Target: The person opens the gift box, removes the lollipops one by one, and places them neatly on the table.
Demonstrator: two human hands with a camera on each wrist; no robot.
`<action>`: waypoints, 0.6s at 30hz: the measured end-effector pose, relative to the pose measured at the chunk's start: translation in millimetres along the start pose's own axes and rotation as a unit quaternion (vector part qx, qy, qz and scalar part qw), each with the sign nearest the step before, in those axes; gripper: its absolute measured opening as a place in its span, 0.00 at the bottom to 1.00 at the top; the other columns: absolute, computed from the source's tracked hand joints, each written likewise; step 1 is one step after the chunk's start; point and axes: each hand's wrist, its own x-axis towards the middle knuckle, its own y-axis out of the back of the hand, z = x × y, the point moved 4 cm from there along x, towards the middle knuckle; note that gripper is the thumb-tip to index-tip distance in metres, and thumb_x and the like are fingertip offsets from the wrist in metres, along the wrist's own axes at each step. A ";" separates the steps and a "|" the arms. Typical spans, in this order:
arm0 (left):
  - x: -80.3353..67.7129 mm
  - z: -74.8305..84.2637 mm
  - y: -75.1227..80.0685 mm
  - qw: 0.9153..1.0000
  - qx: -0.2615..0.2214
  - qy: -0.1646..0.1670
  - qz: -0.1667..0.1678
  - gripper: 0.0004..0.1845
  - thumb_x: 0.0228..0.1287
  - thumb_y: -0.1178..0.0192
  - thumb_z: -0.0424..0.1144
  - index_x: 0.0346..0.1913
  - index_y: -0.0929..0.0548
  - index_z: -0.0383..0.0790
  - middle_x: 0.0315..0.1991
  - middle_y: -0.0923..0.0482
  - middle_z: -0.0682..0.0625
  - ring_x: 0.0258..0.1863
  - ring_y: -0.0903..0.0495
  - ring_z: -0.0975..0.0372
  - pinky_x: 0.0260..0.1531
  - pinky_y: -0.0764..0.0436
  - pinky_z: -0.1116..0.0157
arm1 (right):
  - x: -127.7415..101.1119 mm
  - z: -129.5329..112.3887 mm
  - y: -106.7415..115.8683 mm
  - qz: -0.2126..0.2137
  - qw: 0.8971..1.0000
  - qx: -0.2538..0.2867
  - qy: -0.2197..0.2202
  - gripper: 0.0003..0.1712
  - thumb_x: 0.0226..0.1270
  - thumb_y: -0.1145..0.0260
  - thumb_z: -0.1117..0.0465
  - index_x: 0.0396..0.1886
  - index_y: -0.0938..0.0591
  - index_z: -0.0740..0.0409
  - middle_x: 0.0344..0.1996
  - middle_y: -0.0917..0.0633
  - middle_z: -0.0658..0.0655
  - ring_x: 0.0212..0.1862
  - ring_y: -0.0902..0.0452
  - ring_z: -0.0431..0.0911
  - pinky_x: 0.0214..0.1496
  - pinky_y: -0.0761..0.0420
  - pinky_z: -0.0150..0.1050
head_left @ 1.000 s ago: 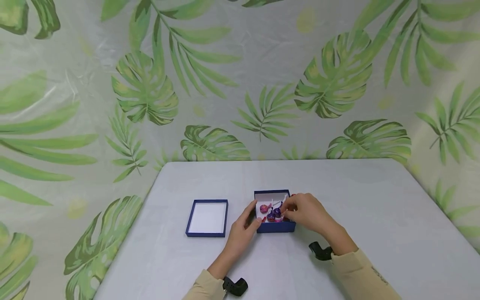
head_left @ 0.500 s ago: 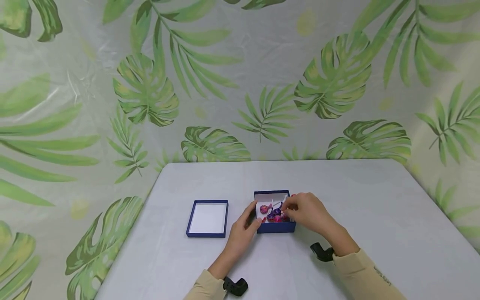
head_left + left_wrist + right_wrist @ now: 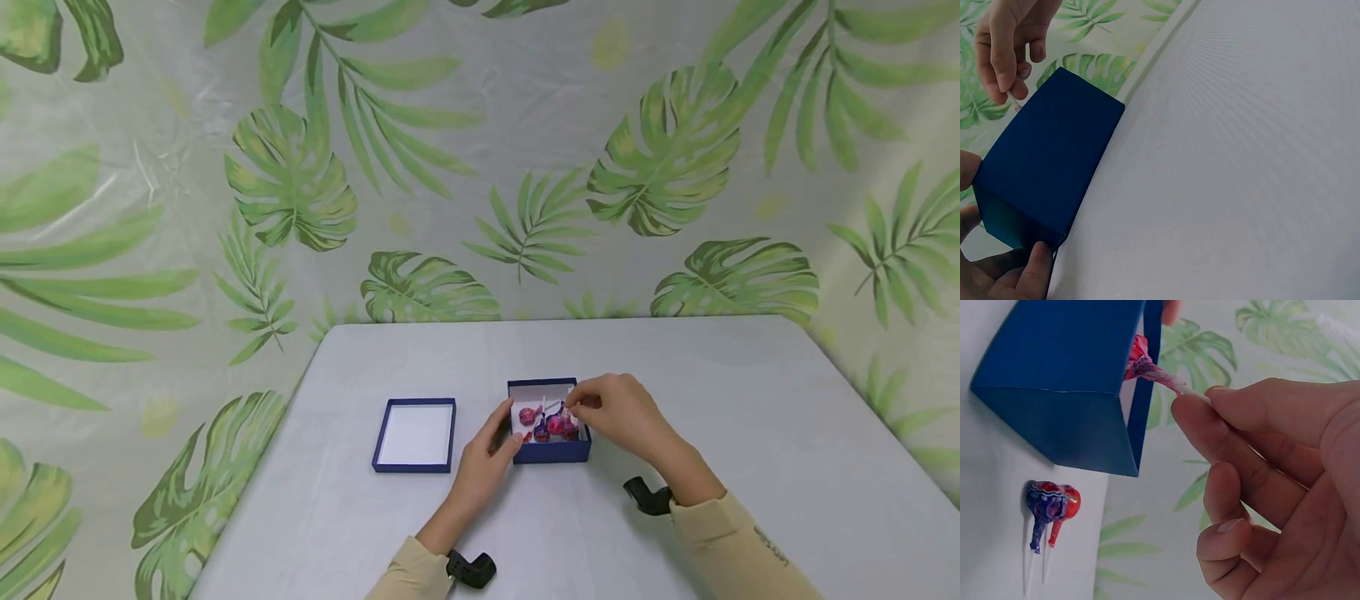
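Observation:
My left hand (image 3: 482, 471) grips the left side of an open blue box (image 3: 551, 452), thumb at its near corner and a finger at the far one. Inside lie several wrapped lollipops, among them a pink one (image 3: 527, 416) by the left wall and a purple one (image 3: 542, 432). With thumb and forefinger, my right hand (image 3: 618, 417) pinches the white stick of a pink-red lollipop (image 3: 1141, 362) at the box's open top. Its wrapped head is partly hidden by the box wall in the right wrist view.
A square blue-rimmed lid (image 3: 414, 468) with a white inside lies left of the box. A blue lollipop (image 3: 1046, 503) and a red lollipop (image 3: 1072, 503) lie on the white table (image 3: 420, 358) beside the box, hidden in the head view. Leaf-patterned cloth (image 3: 525, 125) hangs behind.
My right hand has shifted slightly up and to the right, and the pink-red lollipop in the box has moved a little with it. My left hand stays on the box.

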 end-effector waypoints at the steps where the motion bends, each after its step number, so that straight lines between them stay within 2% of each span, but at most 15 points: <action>1: -0.2 0.8 -0.1 1.000 -0.001 0.000 0.001 0.29 0.77 0.44 0.46 0.76 0.37 0.67 0.75 0.39 0.58 0.74 0.39 0.59 0.70 0.35 0.58 | -0.2 -0.1 1.0 0.001 1.000 0.001 -0.002 0.04 0.64 0.29 0.63 0.35 0.09 0.52 0.28 0.14 0.44 0.29 0.24 0.41 0.31 0.21 0.37; 5: -3.7 13.1 1.9 1.000 -0.008 0.009 0.001 0.29 0.77 0.44 0.43 0.77 0.36 0.59 0.76 0.39 0.53 0.74 0.39 0.56 0.70 0.35 0.56 | -1.3 -0.2 5.0 0.004 1.000 0.007 -0.016 0.04 0.65 0.29 0.62 0.35 0.09 0.49 0.31 0.13 0.45 0.32 0.22 0.41 0.33 0.19 0.37; 8: -6.8 24.1 4.5 1.000 -0.017 0.014 -0.002 0.29 0.76 0.44 0.40 0.77 0.35 0.54 0.76 0.39 0.49 0.74 0.39 0.53 0.71 0.36 0.55 | -2.6 -0.3 9.3 0.006 1.000 0.013 -0.024 0.05 0.65 0.30 0.62 0.36 0.10 0.48 0.31 0.14 0.45 0.31 0.23 0.42 0.31 0.20 0.38; 11: -5.2 17.9 3.9 1.000 -0.011 0.008 0.000 0.29 0.77 0.44 0.44 0.77 0.36 0.57 0.76 0.38 0.52 0.74 0.39 0.55 0.71 0.36 0.55 | -3.6 0.4 14.7 0.009 0.999 0.023 -0.033 0.05 0.66 0.30 0.62 0.37 0.09 0.49 0.30 0.15 0.46 0.29 0.24 0.44 0.28 0.22 0.39; 15: 1.0 -2.2 -0.2 1.000 -0.003 0.001 0.003 0.30 0.76 0.44 0.49 0.77 0.36 0.59 0.75 0.39 0.57 0.74 0.39 0.58 0.71 0.36 0.57 | -5.6 3.8 21.3 0.014 0.999 0.035 -0.038 0.06 0.67 0.32 0.63 0.38 0.10 0.50 0.29 0.14 0.49 0.27 0.23 0.43 0.27 0.22 0.40; 18: 2.5 -4.1 -0.4 1.000 -0.006 0.002 -0.001 0.31 0.76 0.44 0.48 0.78 0.36 0.56 0.75 0.39 0.57 0.74 0.40 0.58 0.71 0.36 0.57 | -7.7 6.7 26.4 0.021 0.998 0.035 -0.038 0.07 0.68 0.32 0.62 0.39 0.10 0.49 0.31 0.12 0.50 0.29 0.22 0.43 0.28 0.22 0.40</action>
